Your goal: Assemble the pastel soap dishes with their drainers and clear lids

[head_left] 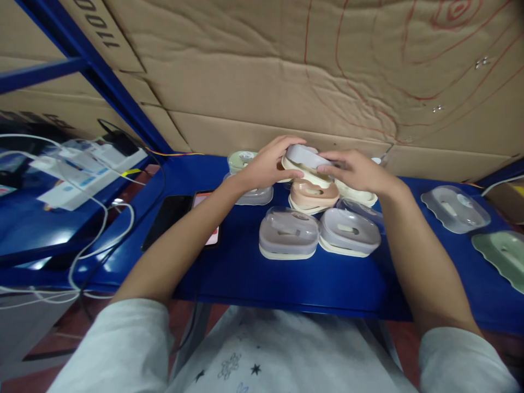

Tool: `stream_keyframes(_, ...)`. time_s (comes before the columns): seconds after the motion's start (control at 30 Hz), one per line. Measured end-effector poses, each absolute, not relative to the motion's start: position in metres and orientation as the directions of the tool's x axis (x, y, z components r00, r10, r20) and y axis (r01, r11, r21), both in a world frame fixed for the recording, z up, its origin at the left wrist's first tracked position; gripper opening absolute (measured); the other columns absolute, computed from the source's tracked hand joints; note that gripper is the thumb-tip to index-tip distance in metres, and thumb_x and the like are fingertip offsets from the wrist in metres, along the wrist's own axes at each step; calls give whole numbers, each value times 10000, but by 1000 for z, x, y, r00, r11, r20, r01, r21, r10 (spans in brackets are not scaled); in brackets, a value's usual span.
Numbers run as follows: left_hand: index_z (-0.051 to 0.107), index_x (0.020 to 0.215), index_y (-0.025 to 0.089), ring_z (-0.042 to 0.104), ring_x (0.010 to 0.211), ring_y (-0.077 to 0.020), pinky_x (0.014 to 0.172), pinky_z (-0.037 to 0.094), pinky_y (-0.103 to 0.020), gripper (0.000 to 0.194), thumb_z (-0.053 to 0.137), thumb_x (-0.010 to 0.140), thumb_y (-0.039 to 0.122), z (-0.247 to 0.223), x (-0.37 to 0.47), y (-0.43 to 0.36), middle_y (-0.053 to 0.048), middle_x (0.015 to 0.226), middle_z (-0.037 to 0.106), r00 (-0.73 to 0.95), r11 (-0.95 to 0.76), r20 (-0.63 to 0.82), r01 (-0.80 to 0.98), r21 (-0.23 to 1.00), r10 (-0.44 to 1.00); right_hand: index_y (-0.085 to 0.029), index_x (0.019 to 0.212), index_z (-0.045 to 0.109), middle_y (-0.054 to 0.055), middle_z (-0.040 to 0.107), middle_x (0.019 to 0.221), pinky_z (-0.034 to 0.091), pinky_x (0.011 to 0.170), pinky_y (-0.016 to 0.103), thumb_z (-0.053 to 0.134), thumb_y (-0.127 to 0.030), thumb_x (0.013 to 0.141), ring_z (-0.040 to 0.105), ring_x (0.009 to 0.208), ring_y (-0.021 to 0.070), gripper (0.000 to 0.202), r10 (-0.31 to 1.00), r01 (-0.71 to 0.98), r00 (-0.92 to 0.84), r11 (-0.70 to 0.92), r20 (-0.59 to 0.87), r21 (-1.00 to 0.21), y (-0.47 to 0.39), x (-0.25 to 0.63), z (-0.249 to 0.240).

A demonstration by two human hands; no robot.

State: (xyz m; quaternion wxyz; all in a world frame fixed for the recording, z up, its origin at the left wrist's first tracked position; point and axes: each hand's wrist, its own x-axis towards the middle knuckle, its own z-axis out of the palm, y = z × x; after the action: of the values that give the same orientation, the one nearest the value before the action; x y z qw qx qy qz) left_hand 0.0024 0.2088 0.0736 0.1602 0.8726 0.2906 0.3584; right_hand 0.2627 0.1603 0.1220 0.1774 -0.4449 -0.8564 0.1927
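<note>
Both hands are at a grey and cream soap dish near the cardboard backing. My left hand (272, 164) is closed around its left side, thumb along the cream base (313, 177). From the right, my right hand (356, 170) pinches the edge of the grey tray (308, 157), which sits tilted over that base. Just below stands a peach soap dish (313, 194) on a cream base. Nearer to me are two grey soap dishes, one with a clear lid (290, 232) and one (350, 229) whose lid cannot be made out clearly.
A green soap dish (241, 161) and another grey one (256, 195) stand beside my left forearm. Farther right lie a grey lidded dish (455, 208) and a green scalloped one (501, 256). Phones (167, 221), a power strip (90, 180) and loose cables occupy the left.
</note>
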Motion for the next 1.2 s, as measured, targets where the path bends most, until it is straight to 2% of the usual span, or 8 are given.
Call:
stream_keyframes(0.17, 401, 1651, 203, 421, 1582, -344, 1273, 383, -458, 912, 730, 940, 672, 76, -3, 210, -193, 1694, 440, 678, -814, 470, 364, 452, 564, -321, 1475, 665, -1, 704, 1468, 545, 1104, 454, 508, -477, 1042, 680, 1278, 307, 486, 886, 786, -442, 457, 139, -416, 162, 276, 129)
stream_keyframes(0.3, 484, 1595, 205, 532, 1484, -295, 1251, 403, -466, 638, 532, 1074, 570, 89, -34, 220, -119, 1620, 560, 699, -769, 338, 503, 394, 630, -274, 1467, 667, 57, 734, 1413, 564, 1048, 465, 478, -430, 1049, 717, 1188, 323, 483, 896, 857, -413, 443, 164, -264, 166, 293, 130)
stream_keyframes(0.43, 576, 1448, 183, 572, 1327, -260, 1221, 432, -499, 596, 639, 994, 563, 85, -90, 250, -46, 1480, 662, 638, -661, 198, 662, 353, 744, -207, 1367, 723, 105, 769, 1329, 545, 1056, 443, 509, -311, 1020, 718, 1194, 336, 421, 928, 920, -348, 365, 132, -141, 175, 310, 125)
stream_keyframes(0.67, 422, 1614, 174, 469, 1468, -298, 1275, 365, -470, 997, 782, 783, 591, 65, -132, 282, -82, 1668, 484, 561, -518, 11, 756, 399, 828, -221, 1343, 748, 82, 756, 1372, 544, 1089, 423, 488, -300, 1002, 715, 1244, 320, 436, 933, 921, -358, 350, -18, -172, 182, 317, 116)
stream_keyframes(0.83, 395, 1652, 152, 415, 1466, -293, 1292, 306, -456, 1272, 804, 633, 795, 61, -126, 280, -75, 1626, 466, 508, -455, -49, 806, 380, 860, -253, 1366, 740, 75, 755, 1376, 550, 1093, 447, 496, -337, 1013, 722, 1233, 321, 438, 941, 927, -338, 330, -14, -179, 180, 314, 115)
stream_keyframes(1.0, 529, 1580, 204, 505, 1388, -321, 1221, 393, -473, 1127, 776, 674, 827, 64, -122, 276, -94, 1486, 553, 461, -421, -7, 817, 393, 888, -222, 1374, 725, 98, 764, 1349, 548, 1098, 455, 494, -331, 1034, 722, 1235, 315, 425, 942, 924, -336, 329, -3, -196, 178, 315, 117)
stream_keyframes(1.1, 620, 1511, 239, 591, 1318, -363, 1131, 472, -486, 980, 783, 714, 785, 78, -123, 269, -136, 1491, 556, 433, -402, 31, 805, 436, 901, -195, 1471, 648, 132, 702, 1451, 479, 1196, 515, 518, -347, 1039, 658, 1347, 338, 476, 919, 900, -364, 389, 150, -197, 174, 306, 118)
stream_keyframes(1.2, 642, 1490, 270, 604, 1316, -357, 1128, 481, -477, 896, 790, 748, 750, 99, -117, 255, -127, 1499, 552, 441, -432, 100, 769, 471, 892, -230, 1595, 517, 131, 532, 1642, 300, 1324, 593, 537, -388, 1055, 443, 1567, 349, 563, 827, 852, -385, 489, 410, -185, 165, 284, 120)
